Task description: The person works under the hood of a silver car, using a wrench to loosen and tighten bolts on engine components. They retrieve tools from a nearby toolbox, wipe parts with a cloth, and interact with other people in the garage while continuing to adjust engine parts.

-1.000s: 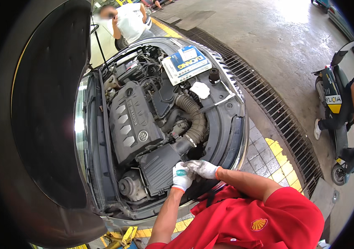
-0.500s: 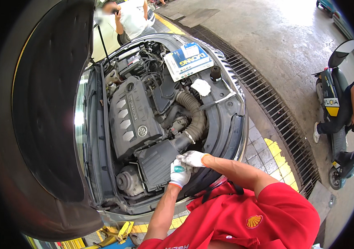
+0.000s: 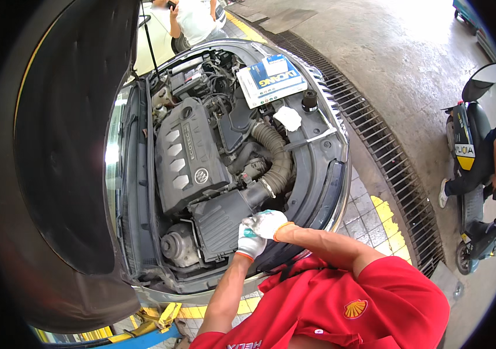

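Note:
Both my hands meet at the front corner of the black ribbed air filter housing (image 3: 220, 224) in a car's engine bay. My left hand (image 3: 250, 241), in a white glove with an orange cuff, is closed beside the housing's edge. Partly over it lies my right hand (image 3: 269, 223), gloved alike, its fingers curled in toward the left. Anything they grip is hidden by the gloves. Just beyond them, a corrugated intake hose (image 3: 280, 166) joins the housing by a clamp. The dark plastic engine cover (image 3: 185, 160) lies to the left of the hose.
A blue and white box (image 3: 271, 81), a crumpled white cloth (image 3: 287, 118) and a dark cap-like part (image 3: 309, 100) rest along the car's front. The raised hood (image 3: 67, 145) fills the left. A scooter (image 3: 469, 151) with a person stands right; another person (image 3: 195, 20) is beyond the car.
My right hand has turned and now covers more of the left hand, its back facing up. My left hand stays about where it was. The whole view has shifted slightly.

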A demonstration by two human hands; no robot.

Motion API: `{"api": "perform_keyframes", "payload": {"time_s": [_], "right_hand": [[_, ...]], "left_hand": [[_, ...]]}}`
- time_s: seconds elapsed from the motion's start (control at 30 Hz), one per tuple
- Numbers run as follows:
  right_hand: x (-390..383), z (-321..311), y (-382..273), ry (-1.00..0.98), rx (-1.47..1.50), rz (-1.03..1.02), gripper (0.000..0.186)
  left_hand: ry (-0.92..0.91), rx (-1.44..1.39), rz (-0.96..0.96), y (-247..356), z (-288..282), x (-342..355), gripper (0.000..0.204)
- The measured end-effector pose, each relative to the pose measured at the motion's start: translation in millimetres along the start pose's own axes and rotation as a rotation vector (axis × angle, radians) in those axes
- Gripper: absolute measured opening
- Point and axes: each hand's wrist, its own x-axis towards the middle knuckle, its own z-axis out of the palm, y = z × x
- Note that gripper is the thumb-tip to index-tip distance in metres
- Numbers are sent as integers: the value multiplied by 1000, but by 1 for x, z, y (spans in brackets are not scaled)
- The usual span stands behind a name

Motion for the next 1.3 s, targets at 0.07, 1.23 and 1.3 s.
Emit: {"api": "perform_keyframes", "payload": {"time_s": [0.07, 1.23, 1.3], "right_hand": [[-1, 1, -3, 55, 55, 20, 58], [-30, 37, 72, 119, 443, -603, 23], [-29, 38, 75, 222, 325, -725, 21]], "left_hand": [[46, -38, -47, -11, 18, -8, 22], [-414, -25, 445, -74, 19, 20, 18], [-728, 177, 418, -75, 23, 38, 9]]}}
